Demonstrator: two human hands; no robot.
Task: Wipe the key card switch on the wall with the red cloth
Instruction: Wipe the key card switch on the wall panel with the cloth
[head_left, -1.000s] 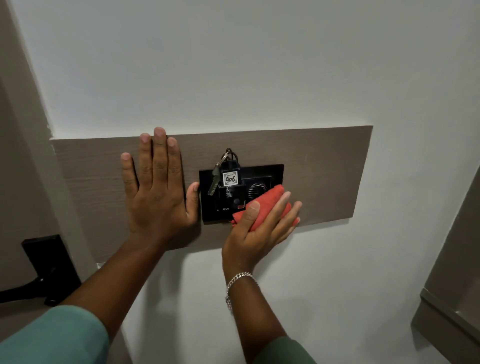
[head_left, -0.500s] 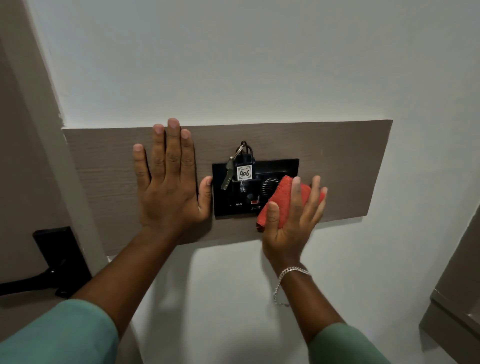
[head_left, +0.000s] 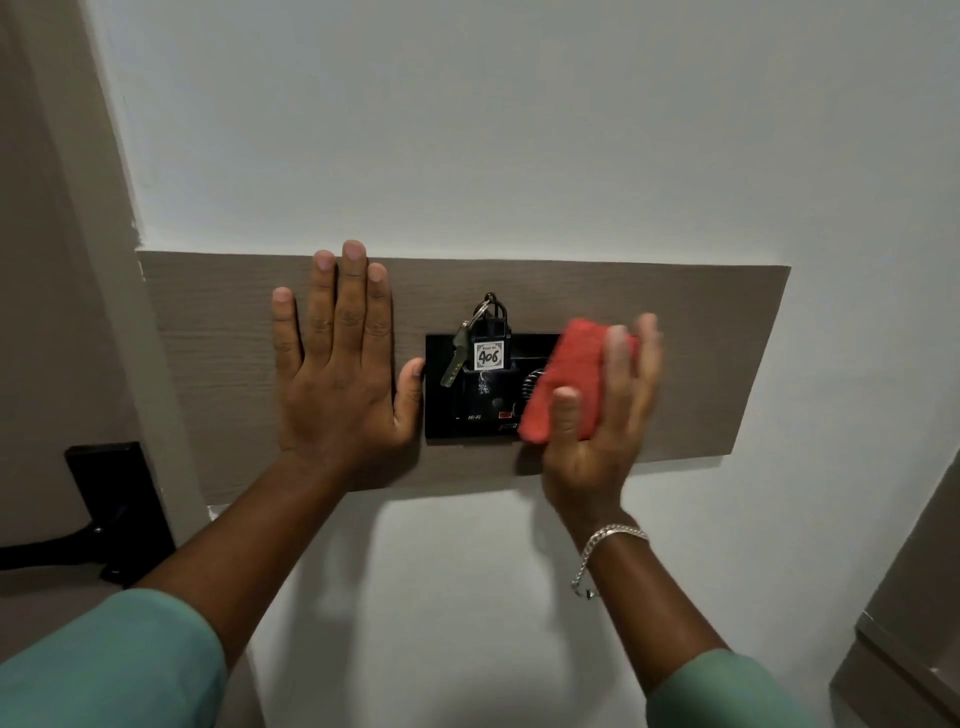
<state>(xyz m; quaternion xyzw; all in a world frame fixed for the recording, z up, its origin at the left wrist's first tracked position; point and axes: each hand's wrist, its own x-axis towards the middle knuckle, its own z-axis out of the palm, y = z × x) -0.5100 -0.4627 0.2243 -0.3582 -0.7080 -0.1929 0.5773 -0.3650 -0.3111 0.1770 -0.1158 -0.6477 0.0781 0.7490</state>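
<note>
Pressing the red cloth (head_left: 569, 387) against the right half of the key card switch (head_left: 470, 410), the right hand (head_left: 597, 410) holds it folded into a thick oblong pad: thumb across the lower front, fingers wrapped over the right edge. Fingertips are motion-blurred. Cloth looks like soft, nubby microfibre with rounded corners.

Switch is a glossy black rectangular plate, mounted flat on a horizontal strip of grey-brown wood-grain laminate panel (head_left: 701, 338), matte with fine horizontal grain. Cloth covers the plate's right edge and part of a round ribbed dial (head_left: 531, 382). Small red spot and white lettering low on the plate, just left of the cloth.

A black fob with a white square tag (head_left: 489, 356) reading "406" sits in the plate's top slot, upright. A metal ring at its top carries a dull metal key (head_left: 453, 364) hanging down-left.

Left hand (head_left: 340, 374) lies flat on the laminate left of the plate, fingers straight and spread, gripping nothing; thumb tip touches the plate's left edge.

Right wrist wears a silver chain bracelet (head_left: 605, 545). Both sleeves are green fabric. Painted white wall (head_left: 519, 130) above and below is smooth. Black door handle (head_left: 111, 514) at far left.
</note>
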